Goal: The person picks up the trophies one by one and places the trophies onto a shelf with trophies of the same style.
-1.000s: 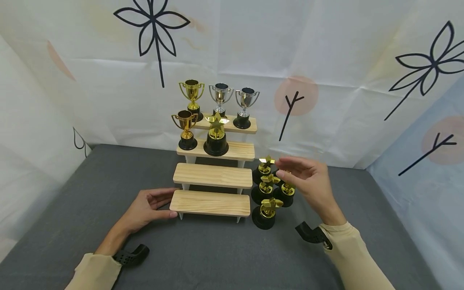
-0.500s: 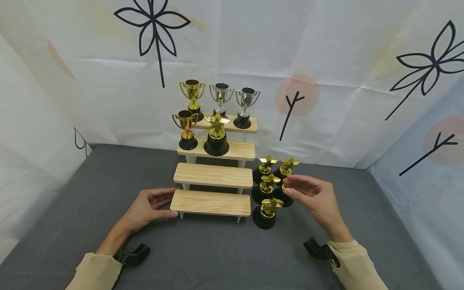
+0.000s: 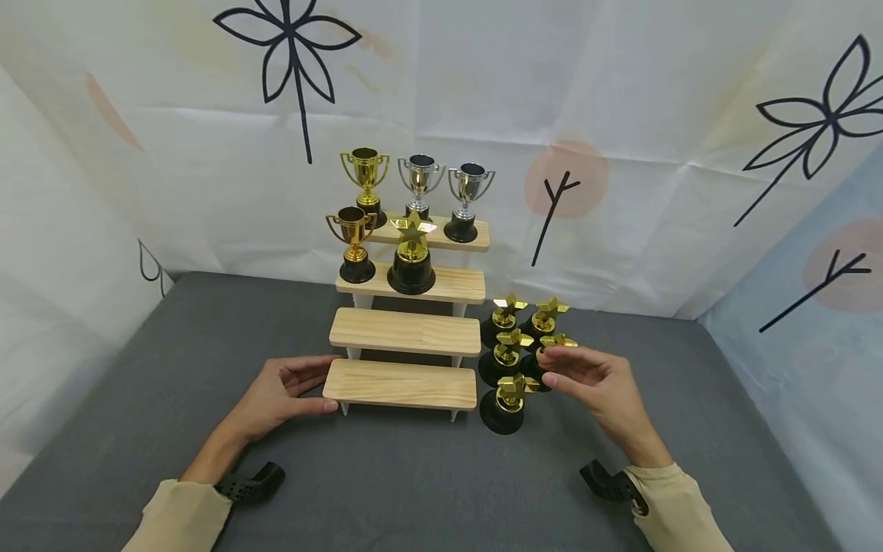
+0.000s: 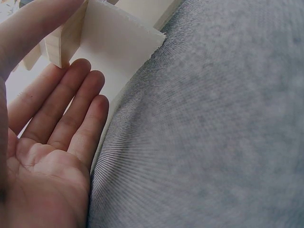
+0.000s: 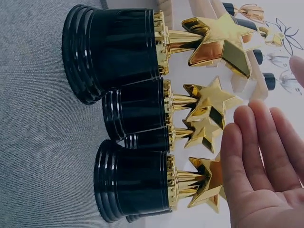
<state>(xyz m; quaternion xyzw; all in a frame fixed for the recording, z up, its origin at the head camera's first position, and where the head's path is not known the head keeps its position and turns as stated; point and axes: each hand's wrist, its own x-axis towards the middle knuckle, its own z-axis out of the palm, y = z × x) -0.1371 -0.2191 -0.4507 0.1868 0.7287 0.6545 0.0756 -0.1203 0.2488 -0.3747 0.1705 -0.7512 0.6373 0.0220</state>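
My left hand [image 3: 279,399] is at the left end of the lowest step of a wooden tiered stand [image 3: 400,383]. In the left wrist view its fingers [image 4: 83,102] lie nearly straight, tips right at the board's end and the white support [image 4: 111,47]. Several gold star trophies with black bases stand upright on the table right of the stand, the nearest star trophy [image 3: 502,414] at the front. My right hand [image 3: 596,391] hovers beside the right-hand star trophy [image 3: 557,341], partly hiding it. In the right wrist view its extended fingers [image 5: 259,147] hold nothing.
The top step carries a gold cup trophy [image 3: 366,172] and two silver cups, one a silver cup trophy [image 3: 471,184] at the right end. One step lower stand a bronze-coloured cup [image 3: 354,230] and a star trophy [image 3: 411,268]. A white patterned cloth [image 3: 655,230] hangs behind the dark table.
My right hand has moved from over the rear star trophies toward the front and slightly right, uncovering the rear right trophy. My left hand and the stand have not moved.
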